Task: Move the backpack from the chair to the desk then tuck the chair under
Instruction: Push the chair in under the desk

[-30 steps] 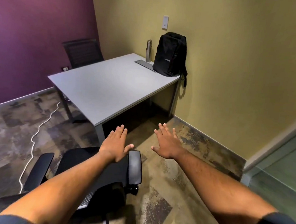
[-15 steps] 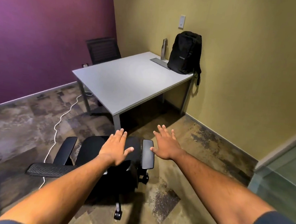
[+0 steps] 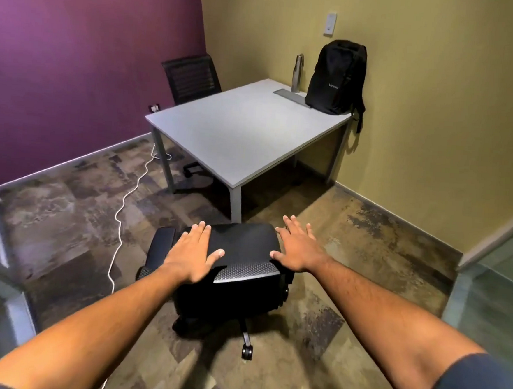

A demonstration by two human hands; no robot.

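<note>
The black backpack [image 3: 336, 77] stands upright on the far right corner of the grey desk [image 3: 238, 132], leaning against the yellow wall. A black office chair [image 3: 237, 272] on casters stands on the floor in front of the desk's near corner, its backrest toward me. My left hand [image 3: 191, 255] hovers flat, fingers spread, over the left of the backrest top; contact is unclear. My right hand [image 3: 298, 247] is spread at the backrest's right edge. Neither hand holds anything.
A metal bottle [image 3: 297, 73] and a flat grey strip [image 3: 289, 95] sit beside the backpack. A second black chair [image 3: 192, 79] stands behind the desk by the purple wall. A white cable [image 3: 127, 197] trails across the patterned floor. Glass partitions flank left and right.
The view has pulled back and swung, so the chair now faces away from me with its backrest under my hands. Both hands stay spread and have come over the backrest.
</note>
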